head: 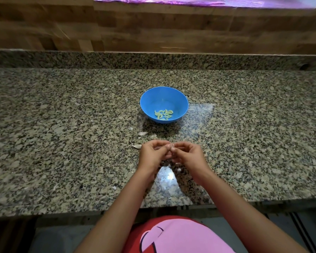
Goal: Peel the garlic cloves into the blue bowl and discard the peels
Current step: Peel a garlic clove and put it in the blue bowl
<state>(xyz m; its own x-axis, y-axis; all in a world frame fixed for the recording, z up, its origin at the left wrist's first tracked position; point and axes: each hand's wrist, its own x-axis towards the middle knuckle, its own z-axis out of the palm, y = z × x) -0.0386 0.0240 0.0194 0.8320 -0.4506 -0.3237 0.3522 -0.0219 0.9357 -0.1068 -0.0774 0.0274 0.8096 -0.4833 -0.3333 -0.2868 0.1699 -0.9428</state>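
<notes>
A blue bowl stands on the granite counter and holds several pale peeled garlic cloves. Nearer to me, my left hand and my right hand meet fingertip to fingertip. Between them they pinch a small garlic clove, mostly hidden by the fingers. Two unpeeled cloves lie on the counter just beyond my left hand, one closer to the bowl and one beside my knuckles.
Bits of papery peel lie scattered under and around my hands, with more toward the counter's front edge. A raised granite ledge and a wooden wall run along the back.
</notes>
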